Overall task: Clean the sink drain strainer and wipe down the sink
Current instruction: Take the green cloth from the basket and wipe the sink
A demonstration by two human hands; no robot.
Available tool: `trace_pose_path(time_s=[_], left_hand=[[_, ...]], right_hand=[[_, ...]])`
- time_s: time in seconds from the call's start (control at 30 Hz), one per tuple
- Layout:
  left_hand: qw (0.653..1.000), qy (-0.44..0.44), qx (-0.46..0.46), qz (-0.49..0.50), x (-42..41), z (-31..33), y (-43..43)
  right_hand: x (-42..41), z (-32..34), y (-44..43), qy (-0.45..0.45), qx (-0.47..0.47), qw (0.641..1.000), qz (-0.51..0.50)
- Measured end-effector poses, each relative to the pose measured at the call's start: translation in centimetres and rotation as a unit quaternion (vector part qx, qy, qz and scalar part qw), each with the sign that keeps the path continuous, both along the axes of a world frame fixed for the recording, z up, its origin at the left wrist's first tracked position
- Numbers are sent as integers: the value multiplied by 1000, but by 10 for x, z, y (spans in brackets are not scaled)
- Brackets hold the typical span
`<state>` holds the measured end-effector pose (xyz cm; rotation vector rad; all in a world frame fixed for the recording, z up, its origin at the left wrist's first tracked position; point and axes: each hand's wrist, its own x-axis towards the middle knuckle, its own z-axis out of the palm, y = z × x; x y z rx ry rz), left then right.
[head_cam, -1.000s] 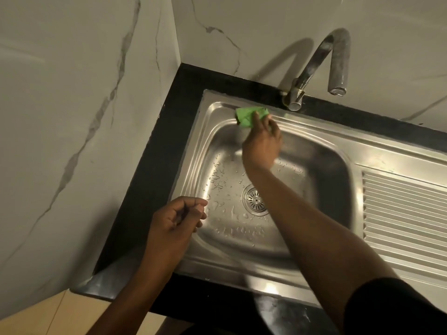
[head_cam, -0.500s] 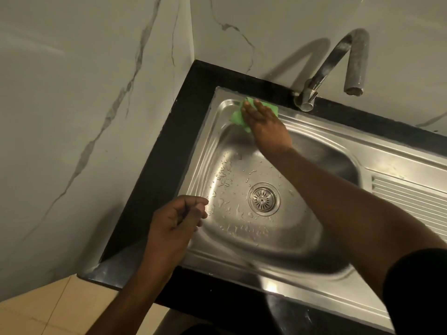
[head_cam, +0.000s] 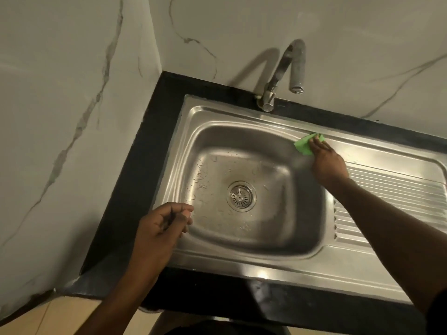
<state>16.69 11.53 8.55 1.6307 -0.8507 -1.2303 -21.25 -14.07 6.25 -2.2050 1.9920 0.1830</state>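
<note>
Pressing a green cloth (head_cam: 305, 146) flat, the right hand (head_cam: 326, 163) is laid with its fingers stretched over the fabric rather than curled round it. This is judged to spread the pressure as the metal is wiped. Under the hand, the cloth is pinned to the back rim of the sink (head_cam: 217, 111), at the corner where the basin meets the ribbed draining board (head_cam: 399, 189) on the hand's right. The strainer (head_cam: 241, 196) is seated in its drain, nearer the person and to the left of this hand, among scattered water drops. Further left again, the left hand (head_cam: 157, 228) is held over the sink's near corner, loosely curled, with nothing seen in it. It is probably kept clear of the wiping path, and whether the rim is touched cannot be told. Beyond the right hand's fingertips and to their left, a faucet (head_cam: 287, 68) is mounted at the marble wall. No brand, label or writing can be read anywhere.
</note>
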Motion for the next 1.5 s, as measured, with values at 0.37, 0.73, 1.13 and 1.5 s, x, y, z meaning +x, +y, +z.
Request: trace_pose_path(time_s=[0.37,0.73,1.13,1.5], left_hand=[[996,17,-39,-74,-53,21,-12],[990,2,-57,-127,-114,28,-29],[986,5,-53,-158,-201,49,-22],[989,-17,-50,-139,-291,49,13]], right_hand=[[-19,-15,127,55,80,994,52],[4,15,239,-69,182,980,-34],[-119,81,235,-519,100,808,-260],[-295,16,223,-143,-16,951,-273]])
